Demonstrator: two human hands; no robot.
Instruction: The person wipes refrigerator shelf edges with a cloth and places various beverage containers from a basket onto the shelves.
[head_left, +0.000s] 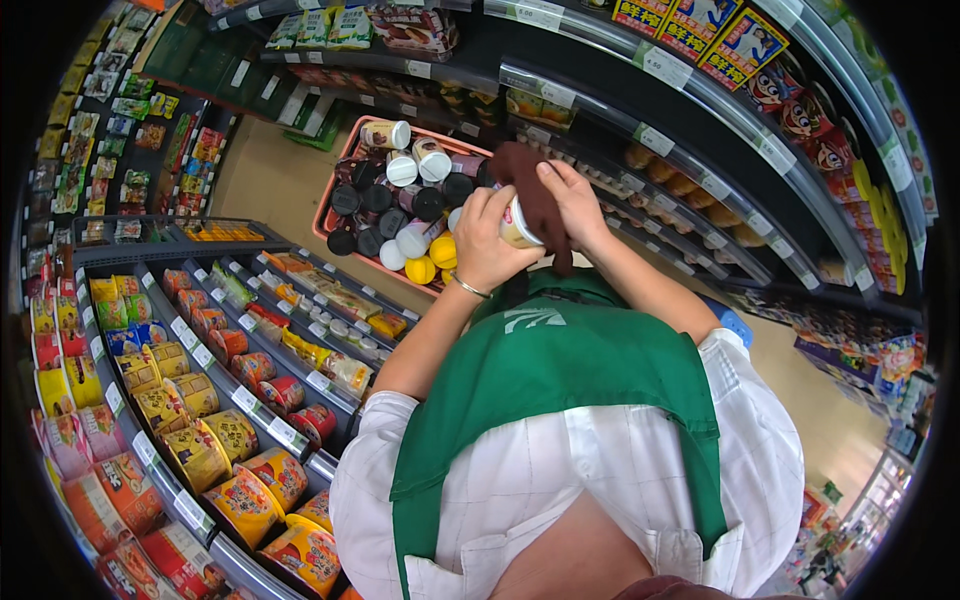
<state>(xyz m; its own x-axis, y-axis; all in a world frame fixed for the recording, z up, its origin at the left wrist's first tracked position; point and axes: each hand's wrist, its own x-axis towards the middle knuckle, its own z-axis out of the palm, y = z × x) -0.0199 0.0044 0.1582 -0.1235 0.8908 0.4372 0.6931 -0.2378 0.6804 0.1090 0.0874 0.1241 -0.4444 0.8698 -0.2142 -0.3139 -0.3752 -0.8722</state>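
Note:
My left hand (478, 241), with a bangle at its wrist, grips a cream-coloured jar (516, 231) bearing a red mark. In my right hand (574, 204) is a dark brown cloth (536, 196), which lies against the jar and covers part of it. Both hands are in front of my green apron (570, 337), close to an orange-pink plastic crate (337, 171). The crate is full of lidded jars: several have black lids (345, 201), others white lids (401, 169) or yellow lids (420, 270). My left forearm and hand hide part of the crate's right side.
Shelves of cup and bucket instant noodles (196, 454) stand at the left. Price-tagged shelves (667, 67) curve along the right, holding eggs (645, 214) and packaged food. Beige floor (251, 169) shows beyond the crate. A blue plastic object (729, 321) is by my right elbow.

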